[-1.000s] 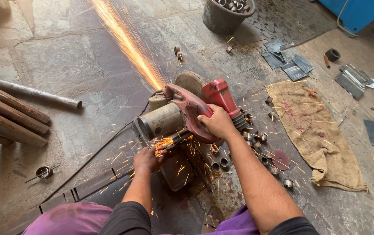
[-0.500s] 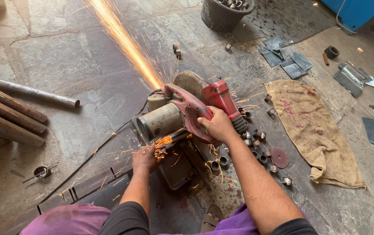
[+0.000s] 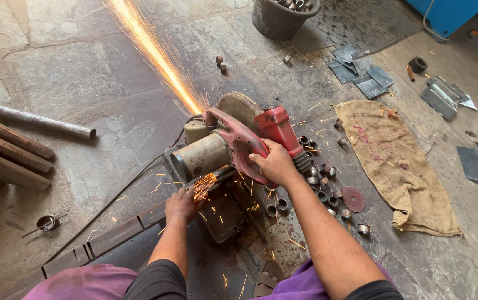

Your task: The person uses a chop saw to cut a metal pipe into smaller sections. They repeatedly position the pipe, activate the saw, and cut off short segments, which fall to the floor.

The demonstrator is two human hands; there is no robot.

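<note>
A red chop saw [image 3: 233, 141] with a round grey motor stands on the stone floor in front of me. My right hand [image 3: 275, 164] grips its red handle and holds it pressed down. My left hand [image 3: 181, 204] rests on a metal piece at the saw's base, right beside the cut where sparks glow. A long bright stream of sparks [image 3: 152, 53] shoots away to the far left. What lies under the blade is hidden by the saw body.
Several short cut metal rings [image 3: 319, 183] and a red disc [image 3: 353, 199] lie right of the saw, next to a burlap sack [image 3: 397, 166]. Long pipes [image 3: 11, 147] lie at left, a bucket [image 3: 283, 16] of rings at the back, metal sheets [image 3: 361, 72] beyond. A flat bar [image 3: 100, 241] runs near my knees.
The saw keeps cutting and sparks keep flying. Both hands stay in place; the view has shifted only slightly.
</note>
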